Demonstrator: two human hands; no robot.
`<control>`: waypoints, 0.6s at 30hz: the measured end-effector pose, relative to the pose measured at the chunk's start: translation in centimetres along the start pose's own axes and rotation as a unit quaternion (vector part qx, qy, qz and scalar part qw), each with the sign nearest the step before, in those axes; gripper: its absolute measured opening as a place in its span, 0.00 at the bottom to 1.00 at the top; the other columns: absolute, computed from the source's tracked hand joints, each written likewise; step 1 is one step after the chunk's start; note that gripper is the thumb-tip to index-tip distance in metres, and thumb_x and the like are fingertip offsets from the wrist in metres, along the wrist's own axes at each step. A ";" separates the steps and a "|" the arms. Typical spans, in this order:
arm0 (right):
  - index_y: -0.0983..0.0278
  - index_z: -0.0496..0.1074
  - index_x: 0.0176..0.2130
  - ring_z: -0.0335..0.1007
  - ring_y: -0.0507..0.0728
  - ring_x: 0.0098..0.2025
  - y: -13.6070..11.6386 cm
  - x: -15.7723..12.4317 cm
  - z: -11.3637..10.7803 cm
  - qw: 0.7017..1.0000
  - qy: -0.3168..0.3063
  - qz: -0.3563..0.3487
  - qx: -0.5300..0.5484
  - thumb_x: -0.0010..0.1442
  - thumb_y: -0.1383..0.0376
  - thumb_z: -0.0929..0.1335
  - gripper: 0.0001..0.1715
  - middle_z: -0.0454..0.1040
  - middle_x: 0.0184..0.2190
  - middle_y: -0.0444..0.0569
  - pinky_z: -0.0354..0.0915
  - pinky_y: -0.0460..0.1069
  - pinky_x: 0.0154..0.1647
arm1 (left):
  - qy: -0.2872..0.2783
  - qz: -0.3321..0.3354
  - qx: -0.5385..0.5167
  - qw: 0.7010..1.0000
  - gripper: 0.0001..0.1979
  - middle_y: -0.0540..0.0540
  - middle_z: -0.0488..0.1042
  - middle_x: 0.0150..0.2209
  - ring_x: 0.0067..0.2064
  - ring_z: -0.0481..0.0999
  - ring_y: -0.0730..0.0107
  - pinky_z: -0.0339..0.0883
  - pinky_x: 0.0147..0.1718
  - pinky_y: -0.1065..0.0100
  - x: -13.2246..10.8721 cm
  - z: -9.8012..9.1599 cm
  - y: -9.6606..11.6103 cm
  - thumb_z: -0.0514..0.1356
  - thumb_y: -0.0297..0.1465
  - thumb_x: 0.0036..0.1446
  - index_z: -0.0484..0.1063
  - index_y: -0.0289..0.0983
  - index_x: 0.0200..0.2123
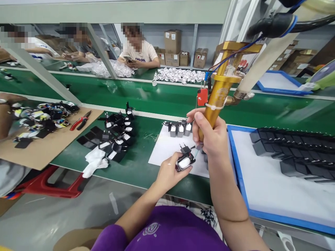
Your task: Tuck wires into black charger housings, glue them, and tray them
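My left hand (171, 171) is closed around a black plug adapter (185, 161), its two prongs pointing up and a white part showing inside the casing. Wrapped round the lower end of a gold glue dispensing gun (219, 91) are the fingers of my right hand (210, 134). The gun's thin nozzle reaches down to the right edge of the adapter; whether it touches cannot be made out. A red switch (202, 97) is fixed to the gun's side. Behind my hands, several adapters (180, 128) stand in a row on a white sheet (162, 150).
On the left lie more black adapters (117, 129), a white glove (95, 160) and red-handled pliers (80, 120). A blue-rimmed tray (242, 195) on the right holds rows of black casings (295, 150). Hoses hang overhead. Across the green bench, people sit near white parts (180, 75).
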State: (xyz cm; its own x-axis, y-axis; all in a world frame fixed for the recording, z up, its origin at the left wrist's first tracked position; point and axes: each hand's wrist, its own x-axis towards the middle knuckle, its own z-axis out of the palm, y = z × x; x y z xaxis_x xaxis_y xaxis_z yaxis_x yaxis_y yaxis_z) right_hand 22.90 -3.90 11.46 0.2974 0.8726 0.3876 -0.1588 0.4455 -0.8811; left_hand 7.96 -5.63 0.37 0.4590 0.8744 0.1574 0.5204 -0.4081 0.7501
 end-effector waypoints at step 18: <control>0.62 0.71 0.39 0.57 0.45 0.14 -0.7 -0.5 0.1 0.999 0.003 0.000 -0.049 0.55 0.45 0.69 0.24 0.70 0.24 0.41 0.56 0.43 0.13 | 0.033 0.034 -0.008 0.999 0.17 0.48 0.79 0.35 0.31 0.78 0.68 0.72 0.35 0.70 -0.1 -0.9 2.1 0.63 0.34 0.51 0.69 0.38 0.45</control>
State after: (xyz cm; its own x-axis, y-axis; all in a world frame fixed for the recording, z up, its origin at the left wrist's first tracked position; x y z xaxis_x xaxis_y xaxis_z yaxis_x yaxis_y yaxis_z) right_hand 22.73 -4.66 11.92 0.3027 0.8710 0.3870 -0.0660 0.4243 -0.9031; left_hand 8.36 -6.35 2.53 0.4441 0.8601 0.2510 0.4771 -0.4641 0.7463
